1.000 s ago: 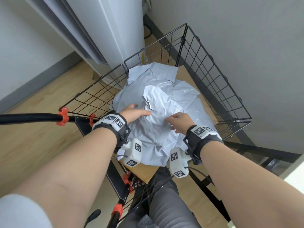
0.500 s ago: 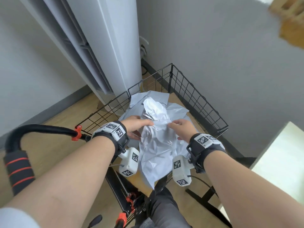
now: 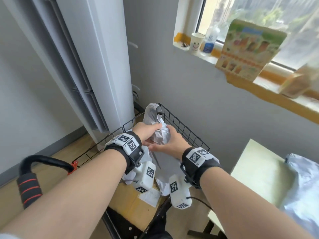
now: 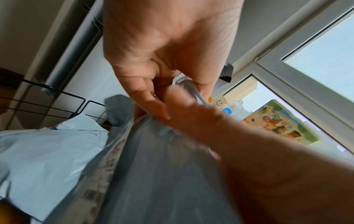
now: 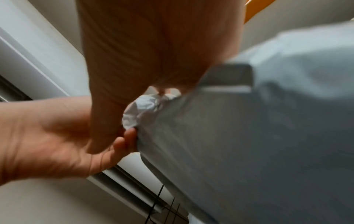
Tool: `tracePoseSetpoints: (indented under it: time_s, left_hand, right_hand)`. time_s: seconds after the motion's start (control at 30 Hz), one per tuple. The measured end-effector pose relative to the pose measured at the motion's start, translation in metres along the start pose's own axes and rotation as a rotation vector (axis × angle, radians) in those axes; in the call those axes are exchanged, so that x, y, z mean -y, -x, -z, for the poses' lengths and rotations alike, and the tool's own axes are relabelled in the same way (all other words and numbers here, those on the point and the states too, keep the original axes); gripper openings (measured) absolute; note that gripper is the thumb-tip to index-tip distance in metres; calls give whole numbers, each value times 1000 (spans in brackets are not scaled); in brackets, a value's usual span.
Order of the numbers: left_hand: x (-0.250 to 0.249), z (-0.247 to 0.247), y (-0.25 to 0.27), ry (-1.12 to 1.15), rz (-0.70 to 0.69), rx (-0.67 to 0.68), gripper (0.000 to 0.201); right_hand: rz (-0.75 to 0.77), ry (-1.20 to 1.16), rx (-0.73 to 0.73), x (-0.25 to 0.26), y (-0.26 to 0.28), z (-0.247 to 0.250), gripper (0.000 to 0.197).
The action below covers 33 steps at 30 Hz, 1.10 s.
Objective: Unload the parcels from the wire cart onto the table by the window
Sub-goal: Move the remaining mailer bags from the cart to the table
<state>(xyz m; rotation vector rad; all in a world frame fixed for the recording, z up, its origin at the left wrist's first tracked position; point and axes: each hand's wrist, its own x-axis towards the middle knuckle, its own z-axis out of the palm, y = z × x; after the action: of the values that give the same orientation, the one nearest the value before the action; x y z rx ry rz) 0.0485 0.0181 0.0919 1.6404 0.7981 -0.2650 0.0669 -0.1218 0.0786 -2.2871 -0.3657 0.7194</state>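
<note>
Both hands, left hand and right hand, clutching grey parcel above wire cart, table right

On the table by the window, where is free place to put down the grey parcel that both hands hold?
The table is bare on its near-left part, between its left edge and the grey bag already lying to the right. The right side is crowded by that bag. The grey parcel fits best on the left patch.
</note>
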Motion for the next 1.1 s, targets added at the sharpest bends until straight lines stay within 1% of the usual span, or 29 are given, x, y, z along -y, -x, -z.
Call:
tracePoseSetpoints:
  time_s: [0.07,0.1,0.2,0.27,0.33,0.4,0.47,0.6,0.63,0.67,0.7,0.77,0.8,0.83,0.87,0.9,0.93,0.97,1.03,1.07,1.1]
  left_hand:
    - [-10,-4,12,-80,-29,-7,39]
    - [-15,-5,16,-121,-48,-19,39]
    - [-25,-7,25,-156,-76,14,48]
    - [-30,-9,31,-171,-96,49,57]
    - [-32,-7,36,-167,-127,66,63]
    - [-32,-4,38,-112,-138,82,61]
    - [-32,0,40,-72,-157,72,54]
    - [-30,8,36,-103,-250,-46,32]
    - [-30,10,37,-114,-266,-71,30]
    - [-29,12,35,-110,-275,-92,31]
    - [-29,13,36,-102,-294,-115,36]
    - [-33,13,38,-79,-281,-130,44]
    - [-34,11,41,-75,-249,-101,64]
    - [-36,7,46,-76,-204,-42,88]
    - [-39,2,53,-93,-164,35,107]
    - [-40,-6,59,-104,-162,107,119]
    - [-43,-14,66,-108,-165,166,125]
    - [-45,-22,72,-101,-182,211,128]
    - [-49,-40,75,-116,-240,220,130]
    - [-52,-50,74,-139,-268,203,130]
    - [-54,-59,72,-157,-298,196,128]
  right_hand:
    - [-10,39,-47,2,8,4,129]
    - [-6,60,-80,3,13,7,124]
    - [17,97,-207,4,26,15,94]
    - [-1,49,-259,1,31,19,70]
    - [-35,-32,-293,-4,38,24,55]
    - [-66,-135,-336,-10,43,30,51]
    - [-80,-201,-371,-14,47,37,49]
    - [-99,-318,-427,-22,52,55,45]
    - [-109,-363,-446,-25,53,60,45]
    - [-116,-405,-464,-26,55,65,43]
    - [-124,-447,-483,-28,56,69,43]
    - [-133,-526,-514,-32,60,77,46]
    - [-136,-562,-528,-34,62,80,48]
    - [-139,-599,-542,-36,63,83,49]
    - [-139,-631,-553,-37,67,85,50]
    - [-138,-660,-567,-40,69,87,50]
    - [-138,-680,-586,-41,73,89,50]
    - [-138,-697,-604,-44,76,92,50]
    - [-134,-708,-616,-49,84,100,48]
    - [-129,-704,-602,-49,89,104,46]
    - [-116,-704,-591,-50,94,108,49]
